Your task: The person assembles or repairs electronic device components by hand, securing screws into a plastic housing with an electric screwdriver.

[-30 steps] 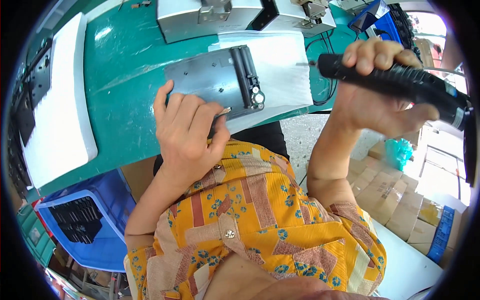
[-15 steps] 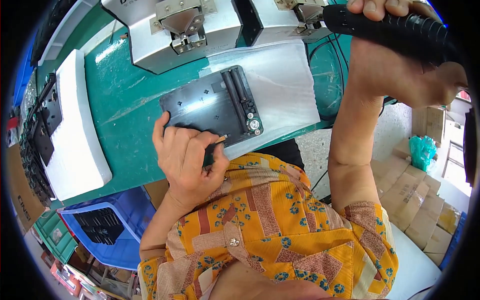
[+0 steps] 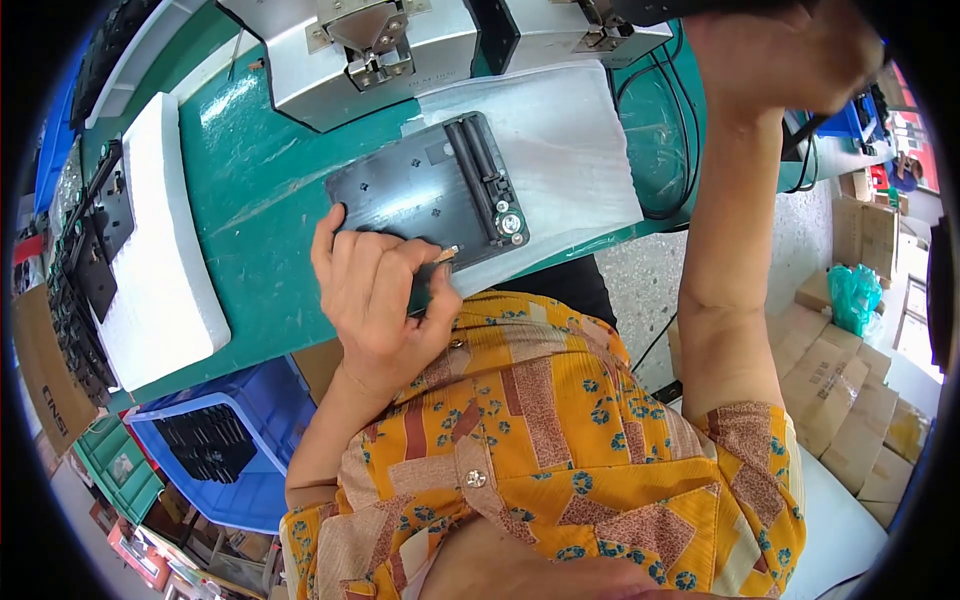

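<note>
A flat black plastic panel [image 3: 400, 195] lies tilted on the bench, with two dark rods [image 3: 474, 175] along its right side and a round silver part [image 3: 510, 223] at its near right corner. My left hand [image 3: 375, 285] grips its near edge with curled fingers. A small copper-coloured tab [image 3: 446, 255] shows by the index finger and thumb. High at the right, my right hand [image 3: 790, 55] is raised and blurred, wrapped round a black electric screwdriver [image 3: 690, 10] that is partly cut off by the frame.
Two silver machines [image 3: 400, 60] with metal mechanisms stand behind the panel. White foam sheet [image 3: 570, 150] lies under its right part; black cables [image 3: 690, 150] curl beyond. On the left is a white foam block [image 3: 160, 250] beside black parts [image 3: 85, 270]. A blue bin [image 3: 270, 420] sits below.
My right hand has moved up and left with the screwdriver, now mostly out of frame. The view has shifted slightly; my left hand keeps its grip on the panel.
</note>
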### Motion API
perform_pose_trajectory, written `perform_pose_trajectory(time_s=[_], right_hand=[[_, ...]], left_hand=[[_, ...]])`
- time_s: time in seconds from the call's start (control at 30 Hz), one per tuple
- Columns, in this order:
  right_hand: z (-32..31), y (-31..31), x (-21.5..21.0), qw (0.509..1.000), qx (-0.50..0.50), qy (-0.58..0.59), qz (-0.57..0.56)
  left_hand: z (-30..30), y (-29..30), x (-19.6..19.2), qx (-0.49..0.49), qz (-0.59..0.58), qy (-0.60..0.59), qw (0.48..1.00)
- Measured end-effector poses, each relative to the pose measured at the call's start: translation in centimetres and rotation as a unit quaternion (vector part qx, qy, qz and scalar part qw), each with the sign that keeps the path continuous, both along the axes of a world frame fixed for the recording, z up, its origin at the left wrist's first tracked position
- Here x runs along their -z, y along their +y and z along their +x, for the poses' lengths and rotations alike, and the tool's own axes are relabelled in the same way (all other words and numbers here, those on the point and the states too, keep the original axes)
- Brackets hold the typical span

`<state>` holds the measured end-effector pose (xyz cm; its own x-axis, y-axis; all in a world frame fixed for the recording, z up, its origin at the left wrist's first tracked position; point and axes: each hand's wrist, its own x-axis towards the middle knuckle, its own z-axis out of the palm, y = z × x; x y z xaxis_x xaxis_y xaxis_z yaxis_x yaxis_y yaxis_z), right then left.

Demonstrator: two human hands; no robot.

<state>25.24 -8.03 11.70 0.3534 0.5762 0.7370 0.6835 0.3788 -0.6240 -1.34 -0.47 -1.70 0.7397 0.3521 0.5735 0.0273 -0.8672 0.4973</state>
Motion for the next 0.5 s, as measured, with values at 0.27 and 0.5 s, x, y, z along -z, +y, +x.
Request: perform_pose_trajectory(time_s=[0.27,0.5], right_hand=[[1.5,0.5,-0.1,0.999,-0.051,-0.008,0.010],[-4.1,-2.1,2.7,0.956,-0.075,0.281,0.043]], left_hand=[[-0.1,-0.4,0.0,-0.011,-0.004,-0.003,1.000],[-0.3,-0.3,0.3,-0.021,-0.016,-0.009,1.000]])
